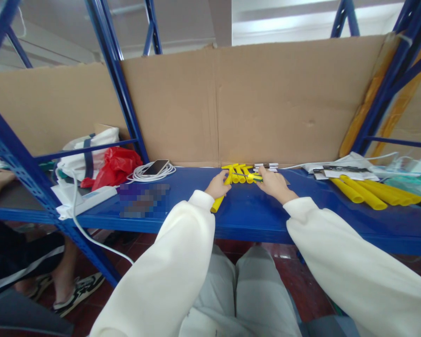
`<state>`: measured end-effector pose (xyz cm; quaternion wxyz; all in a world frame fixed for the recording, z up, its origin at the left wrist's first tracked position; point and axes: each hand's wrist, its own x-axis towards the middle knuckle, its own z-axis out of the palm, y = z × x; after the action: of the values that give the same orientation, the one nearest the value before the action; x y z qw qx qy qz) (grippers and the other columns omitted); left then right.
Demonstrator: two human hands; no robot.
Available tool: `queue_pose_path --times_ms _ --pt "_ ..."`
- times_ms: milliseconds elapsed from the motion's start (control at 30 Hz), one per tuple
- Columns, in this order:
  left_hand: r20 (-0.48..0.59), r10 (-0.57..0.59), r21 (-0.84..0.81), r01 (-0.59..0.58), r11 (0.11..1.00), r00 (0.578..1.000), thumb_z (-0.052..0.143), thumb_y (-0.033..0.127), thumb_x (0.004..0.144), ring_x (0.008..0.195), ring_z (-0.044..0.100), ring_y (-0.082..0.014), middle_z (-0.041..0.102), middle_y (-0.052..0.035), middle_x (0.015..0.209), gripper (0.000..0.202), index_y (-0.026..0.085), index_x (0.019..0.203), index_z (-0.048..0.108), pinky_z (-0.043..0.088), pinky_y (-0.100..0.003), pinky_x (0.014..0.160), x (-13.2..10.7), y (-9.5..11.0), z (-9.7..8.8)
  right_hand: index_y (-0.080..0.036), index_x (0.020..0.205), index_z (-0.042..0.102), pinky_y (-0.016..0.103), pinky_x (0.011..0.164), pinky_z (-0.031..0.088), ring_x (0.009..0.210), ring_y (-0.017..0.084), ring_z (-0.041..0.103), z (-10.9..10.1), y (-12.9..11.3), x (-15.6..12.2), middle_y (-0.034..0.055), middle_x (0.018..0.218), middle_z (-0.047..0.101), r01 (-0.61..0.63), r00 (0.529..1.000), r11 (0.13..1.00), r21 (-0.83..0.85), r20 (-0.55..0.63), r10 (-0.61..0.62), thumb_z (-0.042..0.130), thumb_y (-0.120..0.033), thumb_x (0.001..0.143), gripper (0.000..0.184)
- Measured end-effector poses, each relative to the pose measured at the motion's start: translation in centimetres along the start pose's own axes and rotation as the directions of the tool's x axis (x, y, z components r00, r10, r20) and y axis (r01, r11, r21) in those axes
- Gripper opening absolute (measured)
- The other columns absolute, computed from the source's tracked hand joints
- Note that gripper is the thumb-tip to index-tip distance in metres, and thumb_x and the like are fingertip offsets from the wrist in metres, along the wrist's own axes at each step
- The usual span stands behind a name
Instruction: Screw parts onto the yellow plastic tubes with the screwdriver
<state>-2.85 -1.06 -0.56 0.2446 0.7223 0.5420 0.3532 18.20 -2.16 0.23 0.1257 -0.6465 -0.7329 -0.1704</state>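
Straight ahead at twelve o'clock on the blue bench (252, 213), my left hand (217, 185) has its fingers wrapped round a slanting yellow tube (216, 205), while my right hand (274, 183) grips a screwdriver (256, 178), its shaft pointing to nine o'clock. Short yellow tubes (242, 178) lie between my hands; longer yellow tubes (363, 192) rest at two o'clock.

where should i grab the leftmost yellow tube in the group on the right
Probably around its near half, coming from the front left. The leftmost yellow tube slants toward the front of the blue shelf, with bare surface on its left, while the neighbouring tube lies close on its right. Its round body suits a grip across the sides.
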Motion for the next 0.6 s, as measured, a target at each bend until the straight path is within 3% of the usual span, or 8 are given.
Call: queue_pose_path --times_ms 167,367,600 --pt "-0.053 0.044 0.025 -0.042 0.999 0.998 0.063 0.001 0.076 0.078 0.073 -0.0149 0.064 -0.0131 0.137 0.064 0.016 0.138 0.057 0.058 -0.021 0.063 0.25 -0.28 -0.05 -0.015 0.129 0.057 0.034 0.081 0.049 0.104 0.032 0.071 -0.08 0.00 -0.05 0.0186 0.111 0.074 0.005 1.000 1.000 0.012 0.029 -0.006 0.054 -0.029 0.094 0.038" --pt "-0.044 0.009 0.012 -0.008 1.000 0.999 0.061 0.001 0.078 0.049 0.061 -0.0057 0.066 -0.0110 0.135 0.060 0.018 0.136 0.057 0.049 -0.017 0.046 0.22 -0.53 0.07 -0.010 0.121 0.062 0.034 0.090 0.048 0.111 0.031 0.068 -0.52 0.02 -0.07 0.0216 0.119 0.071 0.079 0.997 0.997 0.028 0.002 -0.079 0.048 -0.025 0.093 0.035" --pt "-0.022 0.023 0.020 -0.022 1.000 0.999 0.060 0.002 0.079 0.051 0.064 -0.0073 0.067 -0.0114 0.135 0.060 0.019 0.137 0.055 0.049 -0.018 0.048 0.33 -0.62 0.05 -0.012 0.127 0.056 0.033 0.085 0.049 0.107 0.030 0.070 -0.52 0.10 -0.18 0.0200 0.116 0.072 0.029 0.998 0.999 0.017 0.058 -0.030 0.050 -0.025 0.093 0.037"
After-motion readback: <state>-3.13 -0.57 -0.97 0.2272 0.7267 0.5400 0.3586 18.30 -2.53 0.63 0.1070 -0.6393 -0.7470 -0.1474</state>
